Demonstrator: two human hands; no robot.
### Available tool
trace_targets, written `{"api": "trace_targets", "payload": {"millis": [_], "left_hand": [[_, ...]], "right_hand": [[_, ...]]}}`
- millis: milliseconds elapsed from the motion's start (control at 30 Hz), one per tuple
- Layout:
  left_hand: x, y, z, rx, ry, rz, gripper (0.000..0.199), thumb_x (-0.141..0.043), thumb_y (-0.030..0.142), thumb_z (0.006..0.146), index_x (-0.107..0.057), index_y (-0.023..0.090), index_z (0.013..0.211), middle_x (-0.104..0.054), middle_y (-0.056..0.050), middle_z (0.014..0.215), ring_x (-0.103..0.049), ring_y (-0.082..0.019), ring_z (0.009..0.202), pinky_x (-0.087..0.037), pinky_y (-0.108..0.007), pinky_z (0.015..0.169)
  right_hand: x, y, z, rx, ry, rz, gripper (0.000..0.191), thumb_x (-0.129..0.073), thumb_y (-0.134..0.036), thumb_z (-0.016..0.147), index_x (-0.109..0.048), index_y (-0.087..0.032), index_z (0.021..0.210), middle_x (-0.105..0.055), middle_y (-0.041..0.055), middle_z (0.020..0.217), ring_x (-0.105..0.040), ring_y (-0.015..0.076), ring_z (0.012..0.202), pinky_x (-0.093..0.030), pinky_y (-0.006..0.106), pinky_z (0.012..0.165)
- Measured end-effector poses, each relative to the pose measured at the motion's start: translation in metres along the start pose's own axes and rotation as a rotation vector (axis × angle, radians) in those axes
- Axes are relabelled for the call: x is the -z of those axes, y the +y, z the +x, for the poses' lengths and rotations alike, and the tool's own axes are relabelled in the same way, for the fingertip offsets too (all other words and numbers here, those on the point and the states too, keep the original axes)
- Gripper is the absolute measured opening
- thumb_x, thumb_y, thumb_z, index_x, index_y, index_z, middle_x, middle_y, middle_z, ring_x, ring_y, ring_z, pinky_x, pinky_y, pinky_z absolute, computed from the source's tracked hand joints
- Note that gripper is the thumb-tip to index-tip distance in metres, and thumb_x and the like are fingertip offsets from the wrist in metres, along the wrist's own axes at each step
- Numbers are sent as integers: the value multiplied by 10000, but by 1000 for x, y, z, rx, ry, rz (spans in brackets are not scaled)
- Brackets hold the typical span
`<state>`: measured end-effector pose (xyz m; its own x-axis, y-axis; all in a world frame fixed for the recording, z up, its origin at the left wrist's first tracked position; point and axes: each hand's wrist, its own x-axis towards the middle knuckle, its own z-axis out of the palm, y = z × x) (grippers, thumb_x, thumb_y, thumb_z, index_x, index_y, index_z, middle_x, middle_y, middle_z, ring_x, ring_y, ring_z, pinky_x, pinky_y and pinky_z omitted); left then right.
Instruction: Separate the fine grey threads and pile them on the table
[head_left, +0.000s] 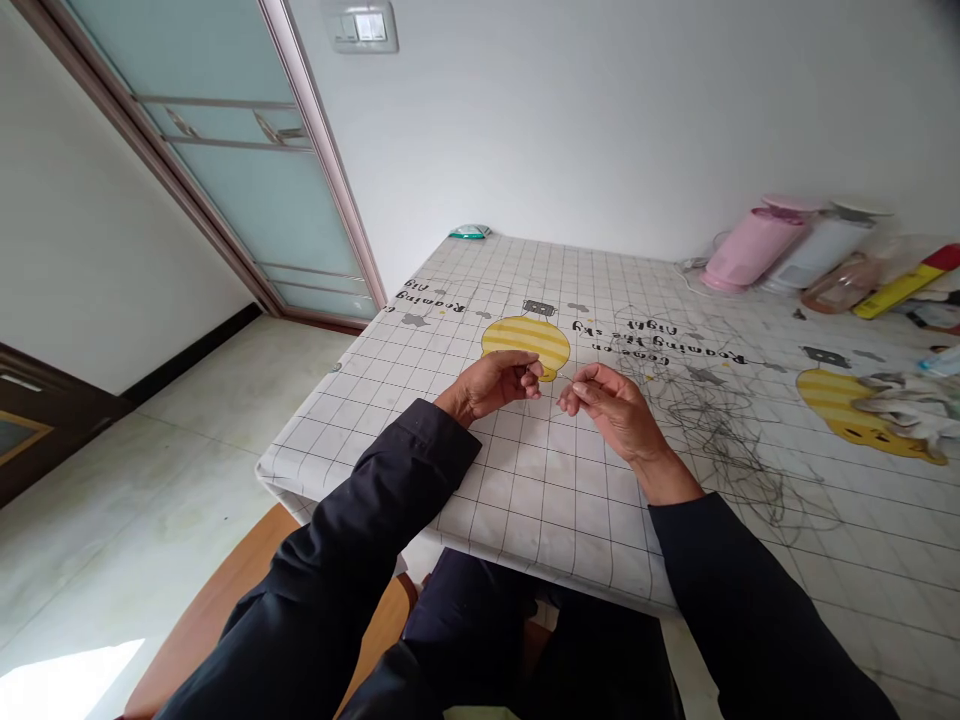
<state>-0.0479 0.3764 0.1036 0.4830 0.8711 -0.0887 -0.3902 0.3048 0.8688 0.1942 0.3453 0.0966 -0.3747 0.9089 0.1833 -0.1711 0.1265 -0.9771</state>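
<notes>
Over the near part of the table, my left hand (504, 384) is closed, thumb and fingers pinched together. My right hand (604, 405) faces it a short gap away, also in a pinch. Something very fine, like a thin strand, shows faintly between the fingertips; its full length is too small to make out. Just right of my right hand lies a loose tangle of thin dark strands (720, 430), spread over the checked tablecloth (517, 490). A printed yellow striped balloon is on the cloth behind my hands.
A pink cylindrical container (754, 248) and a white one (814, 250) lean by the wall, near a bottle (838, 283) and a yellow-and-red box (904, 285). A crumpled grey-white cloth (911, 408) lies right. A green-and-white packet (469, 232) sits at the far corner. A wooden chair (217, 610) stands front left.
</notes>
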Motion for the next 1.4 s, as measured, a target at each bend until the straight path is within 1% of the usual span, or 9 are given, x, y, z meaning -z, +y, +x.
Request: {"api": "trace_targets", "payload": {"millis": [100,333,633,733,833,967,1067,1200,1400], "left_hand": [[0,2,-3,34,-43,15,231,-836,368,896,-796,158,807,-477,7,657,-557,-158,639,-616,-376,801],[2,7,-6,30,-148,58,270,-870,323,897,-831,62,835,-368,68,600,-408,-83,554,-536,-283,687],[2,14,-9,-17,-104,78,235,-822,269,902,-827,76,768,-297,85,569,-376,-81,532,-519,-270,663],[2,17,-11,-31,-142,109,224,-816,260,893,-835,84,755,-322,75,553,-359,-79,535,-525,-270,674],[3,20,-13,-36,-190,172,219,-813,262,882,-845,96,742,-369,58,529,-361,-81,538,-552,-282,719],[10,26,-16,19,-227,280,211,-825,267,843,-841,113,700,-619,-46,626,-364,-73,544,-485,-260,625],[15,29,-16,74,-242,406,208,-829,277,842,-855,124,704,-589,-35,595,-388,-84,545,-422,-256,577],[20,29,-15,104,-260,550,208,-809,288,854,-860,141,715,-466,10,536,-433,-111,569,-392,-256,579],[20,24,-12,96,-186,573,206,-807,296,865,-859,140,741,-571,-11,607,-486,-106,596,-433,-253,622]], "right_hand": [[4,-1,-1,16,-12,-5,244,-880,-486,964,-739,-287,973,-664,-11,693,-685,242,806,-592,465,991],[15,1,-2,-35,-80,50,234,-873,-448,992,-743,-254,999,-660,-16,664,-717,239,763,-605,441,903],[19,-1,0,-188,-120,121,276,-833,-463,1001,-859,-189,1012,-713,54,783,-686,212,772,-598,379,810],[22,1,-2,-187,-148,178,254,-836,-434,986,-886,-189,1027,-657,28,693,-624,192,701,-576,364,750],[27,4,-5,-218,-246,150,276,-840,-441,971,-897,-187,1063,-596,-2,610,-547,166,602,-514,331,635],[35,9,-5,-381,-369,35,326,-844,-446,967,-893,-171,1135,-597,-13,596,-425,107,510,-298,255,495],[36,7,-3,-480,-402,-50,375,-859,-460,946,-887,-153,1159,-568,-29,577,-338,81,489,-183,249,474],[32,1,-2,-522,-370,-158,434,-855,-483,924,-884,-135,1182,-509,-49,550,-318,79,492,-160,253,471],[30,-2,-6,-512,-294,-295,494,-805,-542,951,-859,-145,1240,-559,-31,611,-388,91,505,-203,248,462]]}}
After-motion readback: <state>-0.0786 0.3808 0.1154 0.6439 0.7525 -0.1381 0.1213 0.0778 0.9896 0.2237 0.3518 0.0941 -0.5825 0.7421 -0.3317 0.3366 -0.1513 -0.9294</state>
